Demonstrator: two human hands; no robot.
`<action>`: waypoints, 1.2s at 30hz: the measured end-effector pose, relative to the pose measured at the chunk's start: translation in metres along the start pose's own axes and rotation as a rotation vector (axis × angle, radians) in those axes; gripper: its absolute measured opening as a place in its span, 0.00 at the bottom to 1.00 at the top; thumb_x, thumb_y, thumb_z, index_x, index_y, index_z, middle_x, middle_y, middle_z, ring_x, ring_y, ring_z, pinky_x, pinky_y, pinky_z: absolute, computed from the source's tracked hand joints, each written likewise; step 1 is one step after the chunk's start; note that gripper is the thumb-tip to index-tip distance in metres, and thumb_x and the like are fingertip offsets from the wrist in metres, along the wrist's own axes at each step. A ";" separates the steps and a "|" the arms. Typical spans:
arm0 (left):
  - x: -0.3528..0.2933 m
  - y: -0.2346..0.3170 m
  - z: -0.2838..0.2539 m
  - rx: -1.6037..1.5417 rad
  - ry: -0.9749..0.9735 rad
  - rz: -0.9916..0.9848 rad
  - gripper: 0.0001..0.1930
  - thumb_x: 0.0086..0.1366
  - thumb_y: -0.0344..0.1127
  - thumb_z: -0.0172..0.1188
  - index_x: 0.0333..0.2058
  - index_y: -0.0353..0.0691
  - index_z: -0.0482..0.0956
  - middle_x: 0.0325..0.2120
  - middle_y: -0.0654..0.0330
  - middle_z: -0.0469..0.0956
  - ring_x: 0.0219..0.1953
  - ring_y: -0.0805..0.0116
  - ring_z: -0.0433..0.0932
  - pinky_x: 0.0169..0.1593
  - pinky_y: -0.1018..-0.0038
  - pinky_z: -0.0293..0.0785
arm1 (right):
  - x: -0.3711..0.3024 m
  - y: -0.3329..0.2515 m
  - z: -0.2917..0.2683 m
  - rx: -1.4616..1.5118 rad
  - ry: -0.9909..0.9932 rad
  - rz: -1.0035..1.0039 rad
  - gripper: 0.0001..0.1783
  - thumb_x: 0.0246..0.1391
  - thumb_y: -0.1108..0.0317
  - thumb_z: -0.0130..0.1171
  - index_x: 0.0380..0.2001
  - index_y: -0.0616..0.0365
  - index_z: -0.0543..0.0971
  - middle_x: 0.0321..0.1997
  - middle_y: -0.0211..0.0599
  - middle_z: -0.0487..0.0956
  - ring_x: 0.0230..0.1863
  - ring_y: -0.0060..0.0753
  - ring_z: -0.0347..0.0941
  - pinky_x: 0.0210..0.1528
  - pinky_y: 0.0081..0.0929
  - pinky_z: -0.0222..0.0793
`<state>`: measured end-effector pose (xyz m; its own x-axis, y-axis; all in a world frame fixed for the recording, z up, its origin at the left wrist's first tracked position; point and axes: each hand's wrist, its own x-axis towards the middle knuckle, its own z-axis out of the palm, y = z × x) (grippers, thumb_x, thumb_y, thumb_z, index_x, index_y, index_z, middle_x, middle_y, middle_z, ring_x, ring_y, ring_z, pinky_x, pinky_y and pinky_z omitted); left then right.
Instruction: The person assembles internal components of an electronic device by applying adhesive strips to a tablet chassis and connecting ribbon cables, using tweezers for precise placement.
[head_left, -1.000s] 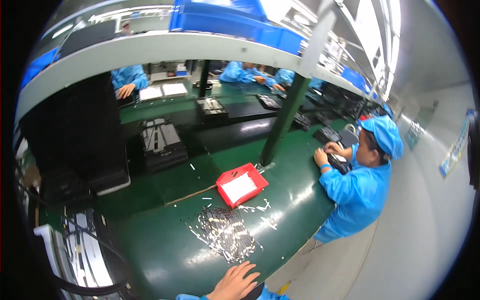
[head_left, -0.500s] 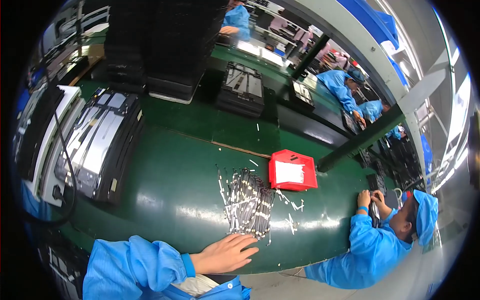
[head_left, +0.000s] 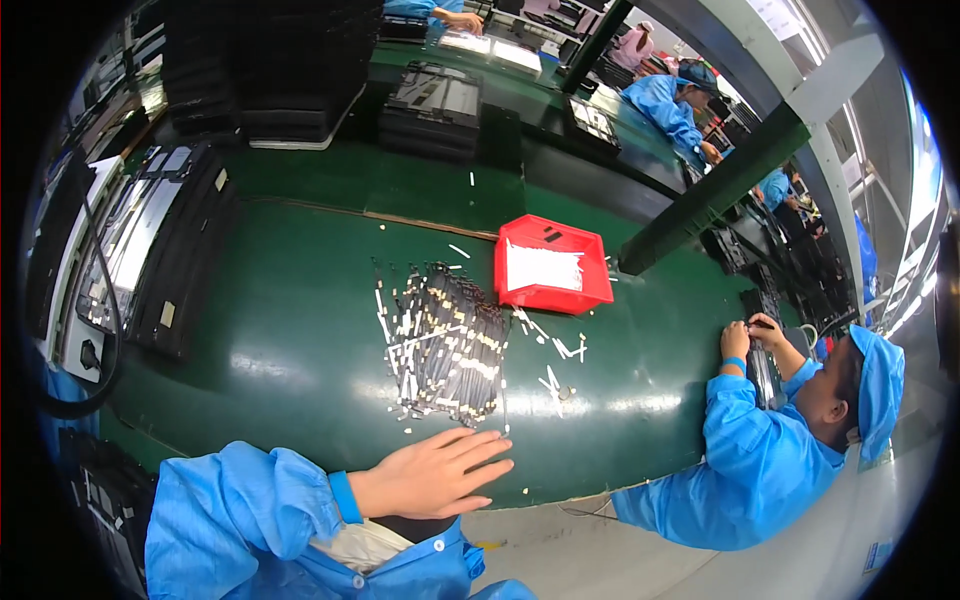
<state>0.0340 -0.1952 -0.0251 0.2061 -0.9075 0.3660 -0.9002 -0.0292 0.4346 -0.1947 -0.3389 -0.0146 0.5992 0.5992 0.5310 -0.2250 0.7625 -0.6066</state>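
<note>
My left hand (head_left: 430, 473), at the end of a blue sleeve, lies palm down at the near edge of the green table (head_left: 290, 400). Its fingers are stretched out and spread, holding nothing. Just beyond the fingertips is a thick heap of thin black cables (head_left: 450, 345) with white and gold-coloured tabs. Beyond the heap's right side stands a red plastic bin (head_left: 553, 298) containing many white strips (head_left: 543, 267). Several loose white strips (head_left: 553, 388) are scattered between the bin and the table's near edge. My right hand is out of view.
Stacked dark panels (head_left: 170, 265) stand at the left, with a black cable (head_left: 100, 265) before them. A tall black stack (head_left: 285, 80) and a lower panel stack (head_left: 432, 110) are farther back. A green post (head_left: 715, 195) rises beyond the bin; a co-worker (head_left: 760, 430) works at right.
The whole view has shifted, so the table's contents appear farther up and left. My left hand stays spread at the near edge beside the cable heap.
</note>
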 end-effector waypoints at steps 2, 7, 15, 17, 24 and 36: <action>0.001 0.001 0.001 0.052 0.009 -0.054 0.27 0.62 0.50 0.52 0.54 0.40 0.66 0.56 0.53 0.64 0.58 0.58 0.63 0.57 0.66 0.61 | -0.001 0.000 -0.002 -0.005 0.024 -0.015 0.11 0.62 0.62 0.44 0.34 0.59 0.67 0.35 0.45 0.65 0.40 0.48 0.64 0.45 0.39 0.60; 0.002 0.005 0.004 0.081 0.037 -0.197 0.26 0.61 0.48 0.53 0.54 0.39 0.66 0.56 0.53 0.63 0.58 0.57 0.62 0.56 0.65 0.60 | 0.004 0.004 -0.005 0.012 0.091 -0.035 0.11 0.62 0.61 0.43 0.36 0.59 0.66 0.37 0.46 0.65 0.42 0.48 0.63 0.46 0.39 0.59; 0.002 0.002 0.009 0.082 0.013 -0.054 0.24 0.61 0.45 0.53 0.53 0.41 0.68 0.57 0.53 0.63 0.61 0.59 0.59 0.59 0.66 0.57 | 0.025 0.006 -0.022 0.041 0.182 -0.049 0.12 0.63 0.61 0.42 0.40 0.59 0.65 0.41 0.46 0.64 0.44 0.48 0.62 0.48 0.39 0.58; 0.002 0.002 0.014 0.073 0.003 -0.054 0.23 0.62 0.43 0.52 0.54 0.41 0.67 0.57 0.52 0.62 0.62 0.58 0.58 0.60 0.66 0.56 | 0.033 0.004 -0.029 0.041 0.188 -0.048 0.12 0.63 0.61 0.41 0.40 0.59 0.64 0.41 0.46 0.63 0.45 0.48 0.62 0.49 0.39 0.58; 0.002 -0.003 0.023 -0.018 -0.005 0.066 0.23 0.62 0.39 0.48 0.55 0.37 0.65 0.58 0.49 0.60 0.63 0.56 0.55 0.62 0.65 0.53 | 0.069 -0.002 -0.061 0.016 0.208 -0.042 0.13 0.63 0.60 0.40 0.43 0.59 0.63 0.45 0.47 0.63 0.48 0.47 0.61 0.51 0.40 0.58; -0.005 -0.001 0.026 -0.005 -0.091 0.041 0.23 0.66 0.43 0.43 0.57 0.41 0.62 0.62 0.51 0.55 0.64 0.57 0.54 0.64 0.66 0.51 | 0.122 -0.015 -0.101 -0.016 0.322 -0.016 0.16 0.64 0.59 0.39 0.48 0.59 0.61 0.50 0.47 0.61 0.52 0.46 0.60 0.54 0.40 0.57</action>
<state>0.0243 -0.2019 -0.0489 0.1333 -0.9421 0.3076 -0.9050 0.0108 0.4252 -0.0402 -0.3020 -0.0003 0.8156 0.4773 0.3269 -0.2033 0.7655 -0.6105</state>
